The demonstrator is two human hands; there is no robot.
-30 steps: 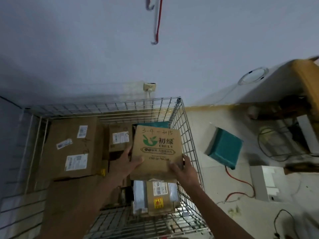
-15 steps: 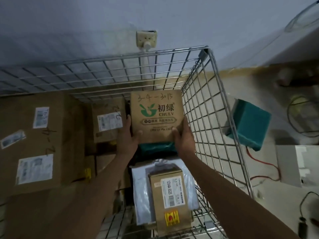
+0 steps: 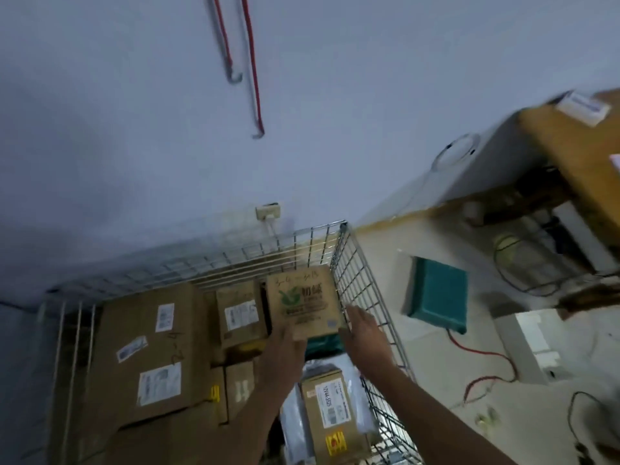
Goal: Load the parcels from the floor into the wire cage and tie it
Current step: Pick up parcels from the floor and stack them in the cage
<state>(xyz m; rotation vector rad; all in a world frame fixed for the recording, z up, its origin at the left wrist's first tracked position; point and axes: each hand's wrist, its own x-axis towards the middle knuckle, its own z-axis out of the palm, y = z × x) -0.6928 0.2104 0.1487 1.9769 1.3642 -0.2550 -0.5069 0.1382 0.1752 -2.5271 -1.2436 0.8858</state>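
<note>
Matt brown cardboard parcel (image 3: 303, 303) lies inside the shiny metal wire cage (image 3: 364, 297).

Both hands, left hand (image 3: 285, 350) and right hand (image 3: 364, 330), touch the logo box (image 3: 303, 302) inside the wire cage (image 3: 362, 290)

L hand (image 3: 285, 347) and R hand (image 3: 364, 330) reach forward, fingers seemingly straight (blurred).

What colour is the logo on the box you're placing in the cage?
Green, on the brown cardboard box; the head view shows it, slightly blurred.
</note>
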